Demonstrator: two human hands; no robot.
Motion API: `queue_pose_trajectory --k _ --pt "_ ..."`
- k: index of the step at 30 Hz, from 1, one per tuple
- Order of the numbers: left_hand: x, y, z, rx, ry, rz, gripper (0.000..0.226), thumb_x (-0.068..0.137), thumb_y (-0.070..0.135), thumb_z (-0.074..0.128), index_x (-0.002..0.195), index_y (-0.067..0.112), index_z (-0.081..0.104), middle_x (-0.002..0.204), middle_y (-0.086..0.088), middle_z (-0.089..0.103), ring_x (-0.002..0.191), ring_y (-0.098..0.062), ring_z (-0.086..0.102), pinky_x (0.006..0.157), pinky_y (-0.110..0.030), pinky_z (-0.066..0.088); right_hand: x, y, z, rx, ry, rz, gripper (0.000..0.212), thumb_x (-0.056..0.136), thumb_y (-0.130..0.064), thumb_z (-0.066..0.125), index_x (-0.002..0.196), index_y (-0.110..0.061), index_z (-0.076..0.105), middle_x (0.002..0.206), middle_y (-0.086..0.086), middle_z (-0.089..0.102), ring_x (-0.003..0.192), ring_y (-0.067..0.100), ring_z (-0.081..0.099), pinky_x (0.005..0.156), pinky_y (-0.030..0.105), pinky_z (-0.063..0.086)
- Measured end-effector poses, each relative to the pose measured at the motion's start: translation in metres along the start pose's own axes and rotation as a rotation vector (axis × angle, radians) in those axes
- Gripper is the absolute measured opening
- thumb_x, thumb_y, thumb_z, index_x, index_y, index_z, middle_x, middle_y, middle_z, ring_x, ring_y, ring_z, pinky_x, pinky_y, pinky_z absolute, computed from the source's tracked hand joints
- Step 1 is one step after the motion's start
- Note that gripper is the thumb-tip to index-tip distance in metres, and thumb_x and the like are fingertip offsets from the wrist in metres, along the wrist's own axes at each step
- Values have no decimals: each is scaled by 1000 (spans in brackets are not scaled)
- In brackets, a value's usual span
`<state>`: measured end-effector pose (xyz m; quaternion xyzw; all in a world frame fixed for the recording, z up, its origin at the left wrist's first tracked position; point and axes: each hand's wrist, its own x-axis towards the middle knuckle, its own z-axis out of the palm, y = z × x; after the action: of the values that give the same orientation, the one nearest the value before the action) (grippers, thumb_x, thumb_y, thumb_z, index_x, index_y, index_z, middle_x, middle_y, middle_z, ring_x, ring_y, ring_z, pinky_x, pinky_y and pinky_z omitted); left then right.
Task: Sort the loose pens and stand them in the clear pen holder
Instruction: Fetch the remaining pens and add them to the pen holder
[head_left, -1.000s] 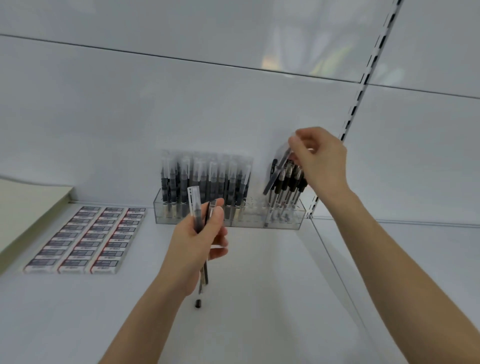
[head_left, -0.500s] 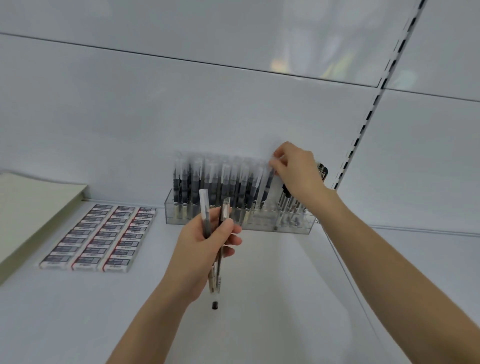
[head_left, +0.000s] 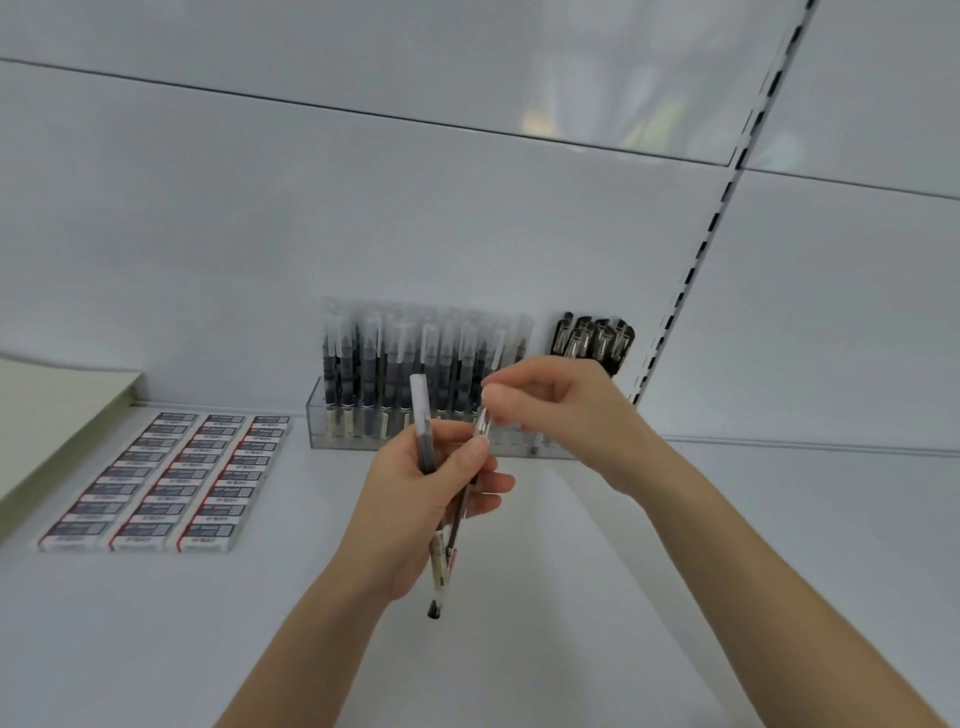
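A clear pen holder (head_left: 332, 431) stands against the back wall of the white shelf. It is packed with upright clear-capped pens (head_left: 395, 358) on its left and black clip pens (head_left: 592, 338) on its right. My left hand (head_left: 431, 499) grips two loose pens (head_left: 422, 421) in front of the holder, caps up, tips hanging below my palm. My right hand (head_left: 566, 410) pinches the capped top of the right-hand loose pen (head_left: 482, 428). The holder's middle is hidden behind both hands.
A tray of boxed erasers (head_left: 166, 478) lies flat on the shelf at the left. A pale green board (head_left: 47, 415) slopes at the far left. A slotted upright rail (head_left: 691, 270) runs up the back wall at the right.
My right hand has come away from the pens in the holder, down and towards me, and now pinches the top of a pen held in my left hand. The left hand has barely moved.
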<state>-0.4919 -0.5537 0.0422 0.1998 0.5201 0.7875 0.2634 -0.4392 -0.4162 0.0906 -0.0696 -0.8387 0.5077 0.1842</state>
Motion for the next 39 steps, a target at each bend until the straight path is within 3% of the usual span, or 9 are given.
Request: queue_pose_trajectory --k 7,9,12,16,19,25,29,35,39 --pt "4 -5 -5 186 66 -28 19 93 22 47 100 8 57 96 -8 67 83 -16 70 64 -29 60 7 3 -31 83 250 -2 9 83 -5 65 83 -13 66 56 -7 68 55 4 65 57 15 53" --pt "6 -5 -11 286 118 -27 19 94 24 46 99 10 56 88 -5 64 71 -10 67 53 -22 56 17 1 -48 -1 435 -65 9 84 -5 65 84 -15 65 58 -7 67 59 9 68 62 21 56" --pt "6 -4 -13 309 136 -19 22 93 27 48 91 5 52 60 -2 41 40 -8 36 34 -17 28 36 -2 -58 -248 571 -168 8 85 -10 63 92 -12 67 69 -10 64 63 3 65 67 21 55" --pt "4 0 -11 294 155 -28 29 92 40 45 85 12 47 61 0 38 39 -7 30 36 -17 22 59 -2 -54 -413 554 -231 15 89 -10 58 100 -5 66 80 0 63 72 12 65 74 23 53" --pt "6 3 -13 202 177 -91 22 95 29 38 91 12 50 62 0 45 35 -8 31 35 -17 21 71 5 -50 -492 502 -240 14 90 -10 56 100 -3 64 86 7 65 80 24 66 77 25 51" --pt "5 4 -17 197 175 -34 14 95 18 40 86 9 47 63 -2 45 36 -7 32 35 -17 20 80 6 -49 -556 479 -250 14 91 -9 55 98 -1 63 88 9 66 81 23 63 78 26 48" --pt "6 4 -17 189 178 -7 17 95 16 42 80 11 49 64 -2 46 39 -8 34 35 -18 23 83 9 -50 -585 412 -193 11 87 -5 55 91 0 64 81 8 65 82 29 65 82 38 51" --pt "6 1 -14 228 170 55 15 92 6 45 81 10 54 59 -2 48 47 -10 41 43 -21 37 80 21 -46 -918 194 -110 17 88 -15 56 90 -7 71 93 9 68 91 27 59 81 41 49" --pt "6 0 -12 224 137 110 12 90 7 53 88 15 62 61 5 61 51 -5 53 50 -17 47 66 15 -48 -832 370 -224 22 92 -21 53 103 -9 68 104 6 68 101 22 58 89 25 42"
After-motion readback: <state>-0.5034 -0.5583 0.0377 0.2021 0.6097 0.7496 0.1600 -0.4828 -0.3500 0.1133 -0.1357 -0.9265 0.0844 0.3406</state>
